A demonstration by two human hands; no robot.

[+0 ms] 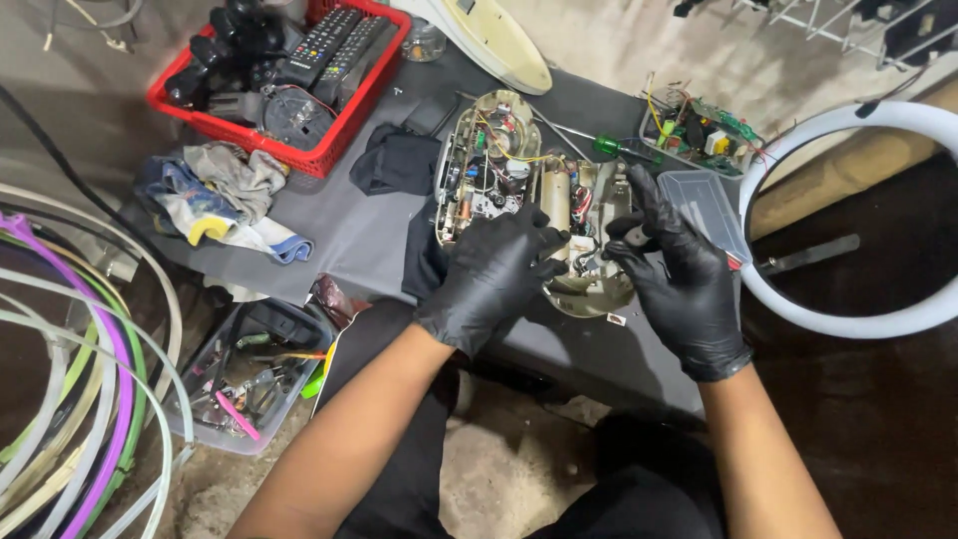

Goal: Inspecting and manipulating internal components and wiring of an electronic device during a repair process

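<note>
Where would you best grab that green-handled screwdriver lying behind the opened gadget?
Probably by the green handle of the screwdriver, coming from above. It lies flat on the grey table, handle thick and exposed, while its thin metal shaft runs close past the opened device.

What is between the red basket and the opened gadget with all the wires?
In the head view, a crumpled black cloth lies on the grey table between the red basket and the opened gadget.
</note>
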